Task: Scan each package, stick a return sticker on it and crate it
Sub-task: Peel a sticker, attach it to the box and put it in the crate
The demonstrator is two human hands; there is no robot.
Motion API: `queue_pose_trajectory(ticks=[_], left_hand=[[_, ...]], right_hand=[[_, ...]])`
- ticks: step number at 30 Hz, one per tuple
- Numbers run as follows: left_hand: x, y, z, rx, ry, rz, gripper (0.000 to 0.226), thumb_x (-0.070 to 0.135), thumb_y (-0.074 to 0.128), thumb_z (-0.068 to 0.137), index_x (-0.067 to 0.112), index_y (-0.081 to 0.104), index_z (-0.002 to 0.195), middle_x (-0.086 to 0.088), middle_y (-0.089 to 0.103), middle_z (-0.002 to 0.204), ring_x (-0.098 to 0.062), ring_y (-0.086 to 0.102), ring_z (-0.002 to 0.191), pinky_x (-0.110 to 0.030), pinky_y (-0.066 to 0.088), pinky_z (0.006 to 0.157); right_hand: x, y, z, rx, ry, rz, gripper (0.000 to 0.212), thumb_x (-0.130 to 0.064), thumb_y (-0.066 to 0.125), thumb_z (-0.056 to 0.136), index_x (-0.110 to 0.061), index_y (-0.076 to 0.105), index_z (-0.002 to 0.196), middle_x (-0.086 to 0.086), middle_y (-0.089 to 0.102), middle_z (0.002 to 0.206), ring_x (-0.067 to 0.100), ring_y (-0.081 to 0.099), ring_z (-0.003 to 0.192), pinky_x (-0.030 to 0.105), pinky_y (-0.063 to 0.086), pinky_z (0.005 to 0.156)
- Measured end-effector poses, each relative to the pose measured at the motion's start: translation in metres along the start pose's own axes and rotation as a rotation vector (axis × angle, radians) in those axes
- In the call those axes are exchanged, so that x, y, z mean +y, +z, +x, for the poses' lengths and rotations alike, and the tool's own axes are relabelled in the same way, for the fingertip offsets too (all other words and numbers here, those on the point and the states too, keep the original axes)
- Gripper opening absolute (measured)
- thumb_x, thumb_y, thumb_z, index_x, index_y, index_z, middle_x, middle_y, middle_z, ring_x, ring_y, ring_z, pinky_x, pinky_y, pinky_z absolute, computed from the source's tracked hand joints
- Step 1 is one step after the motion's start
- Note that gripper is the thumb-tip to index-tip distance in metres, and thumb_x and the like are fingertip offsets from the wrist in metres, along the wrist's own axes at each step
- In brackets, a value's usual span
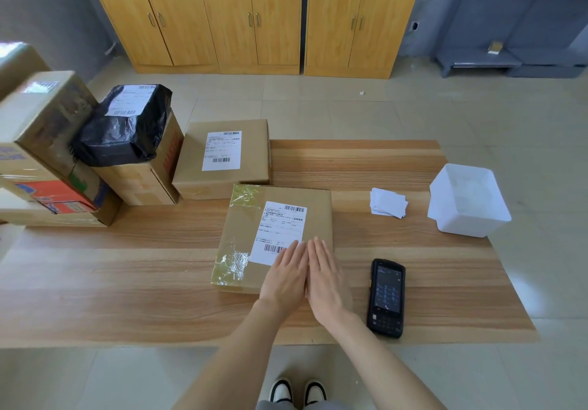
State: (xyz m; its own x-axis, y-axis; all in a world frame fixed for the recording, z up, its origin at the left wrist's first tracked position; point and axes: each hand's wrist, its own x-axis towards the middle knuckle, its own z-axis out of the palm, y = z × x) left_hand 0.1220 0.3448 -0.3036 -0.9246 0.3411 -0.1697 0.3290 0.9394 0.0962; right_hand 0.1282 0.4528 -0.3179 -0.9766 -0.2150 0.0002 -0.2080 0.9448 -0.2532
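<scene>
The left hand [284, 277] and right hand [327, 277] lie flat and open, side by side, on the near end of the brown package [245, 228] on the table [143, 266]. The left one hides part of the lower barcode [273, 248], so move it off first. Then grab the black scanner [386, 296] beside the package and point it at the stripes.

Wooden table [159, 282]. Flat cardboard package [276, 228] lies mid-table, toward the front edge. Second cardboard box [222, 158] sits just behind it at the back edge. Stacked cartons [136, 183] crowd the left end. Handheld scanner [386, 296] lies near the front edge, right of the package. Sticker pile [388, 202] lies beside the white crate [467, 201] at the right edge.
</scene>
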Motion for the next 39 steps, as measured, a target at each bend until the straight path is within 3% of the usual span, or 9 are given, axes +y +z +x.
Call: queue_pose_trajectory(ticks=[3, 9, 11, 14, 17, 26, 31, 34, 39], left_hand=[[0.0, 0.011, -0.006, -0.05, -0.01, -0.005, 0.062, 0.029, 0.027, 0.08, 0.008, 0.058, 0.129, -0.006, 0.058, 0.133, -0.023, 0.05, 0.127, -0.035, 0.047, 0.098], [0.0, 0.013, -0.012, -0.185, -0.003, -0.045, 0.091, 0.037, -0.025, 0.062, 0.015, -0.014, 0.15, -0.001, -0.016, 0.158, -0.024, -0.015, 0.146, -0.035, -0.007, 0.118], [-0.001, 0.015, -0.012, -0.156, -0.025, -0.027, 0.072, 0.035, -0.015, 0.081, 0.015, -0.014, 0.15, -0.001, -0.016, 0.159, -0.024, -0.016, 0.146, -0.036, -0.007, 0.118], [-0.006, 0.011, -0.013, -0.17, -0.076, -0.032, 0.056, 0.02, 0.017, 0.102, 0.013, -0.009, 0.152, -0.002, -0.015, 0.159, -0.023, -0.015, 0.146, -0.037, -0.006, 0.119], [-0.013, 0.009, -0.015, -0.166, -0.084, -0.023, 0.057, 0.018, 0.02, 0.102, 0.014, -0.008, 0.152, -0.003, -0.013, 0.159, -0.024, -0.013, 0.146, -0.038, -0.003, 0.119], [-0.025, 0.013, -0.017, -0.178, -0.106, 0.005, 0.057, 0.018, 0.021, 0.103, 0.014, -0.009, 0.151, -0.005, -0.014, 0.159, -0.025, -0.015, 0.146, -0.039, -0.002, 0.12], [-0.03, 0.014, -0.019, -0.16, -0.121, -0.012, 0.056, 0.019, 0.022, 0.104, 0.018, -0.007, 0.152, -0.004, -0.014, 0.159, -0.025, -0.014, 0.146, -0.039, -0.001, 0.119], [-0.031, 0.015, -0.019, -0.159, -0.123, 0.0, 0.056, 0.021, 0.023, 0.104, 0.02, -0.005, 0.152, -0.004, -0.012, 0.159, -0.025, -0.012, 0.146, -0.04, 0.0, 0.119], [-0.039, 0.01, -0.016, -0.093, -0.207, -0.048, 0.053, 0.027, 0.019, 0.104, 0.019, -0.002, 0.152, -0.005, -0.01, 0.159, -0.025, -0.01, 0.147, -0.041, 0.0, 0.12]], right_hand=[[0.0, 0.016, -0.008, -0.017, 0.046, -0.021, 0.076, -0.016, 0.083, 0.063, 0.002, 0.053, 0.131, 0.014, 0.053, 0.137, 0.026, 0.053, 0.126, 0.038, 0.042, 0.103], [-0.004, 0.024, -0.012, -0.097, 0.048, -0.028, 0.052, -0.022, 0.038, 0.082, -0.003, 0.063, 0.122, 0.01, 0.06, 0.13, 0.025, 0.059, 0.119, 0.037, 0.049, 0.099], [-0.003, 0.018, -0.014, -0.09, 0.049, -0.058, 0.049, -0.022, 0.047, 0.087, -0.005, 0.055, 0.132, 0.009, 0.051, 0.139, 0.025, 0.05, 0.128, 0.04, 0.039, 0.104], [0.002, 0.011, -0.013, -0.084, 0.087, -0.117, 0.058, -0.027, 0.017, 0.091, -0.012, 0.043, 0.141, 0.004, 0.035, 0.149, 0.023, 0.037, 0.137, 0.04, 0.023, 0.11], [0.011, 0.014, -0.015, -0.116, 0.112, -0.125, 0.053, -0.028, 0.028, 0.087, -0.012, 0.066, 0.121, 0.005, 0.062, 0.128, 0.024, 0.059, 0.119, 0.043, 0.044, 0.1], [0.019, 0.009, -0.02, -0.21, 0.184, -0.083, 0.051, -0.027, 0.033, 0.084, -0.01, 0.068, 0.117, 0.01, 0.065, 0.123, 0.03, 0.062, 0.114, 0.041, 0.029, 0.097], [0.025, 0.007, -0.021, -0.089, 0.152, -0.061, 0.052, -0.02, 0.037, 0.101, -0.014, 0.022, 0.151, 0.008, 0.012, 0.156, 0.031, 0.014, 0.146, 0.04, 0.005, 0.118], [0.025, 0.004, -0.022, -0.071, 0.19, -0.057, 0.06, -0.024, 0.053, 0.096, -0.013, 0.029, 0.149, 0.011, 0.025, 0.155, 0.032, 0.024, 0.144, 0.044, 0.024, 0.116], [0.025, -0.004, -0.015, -0.178, 0.308, 0.224, 0.057, -0.036, 0.02, 0.104, -0.019, -0.003, 0.153, 0.006, -0.003, 0.161, 0.022, 0.0, 0.148, 0.032, 0.003, 0.118]])
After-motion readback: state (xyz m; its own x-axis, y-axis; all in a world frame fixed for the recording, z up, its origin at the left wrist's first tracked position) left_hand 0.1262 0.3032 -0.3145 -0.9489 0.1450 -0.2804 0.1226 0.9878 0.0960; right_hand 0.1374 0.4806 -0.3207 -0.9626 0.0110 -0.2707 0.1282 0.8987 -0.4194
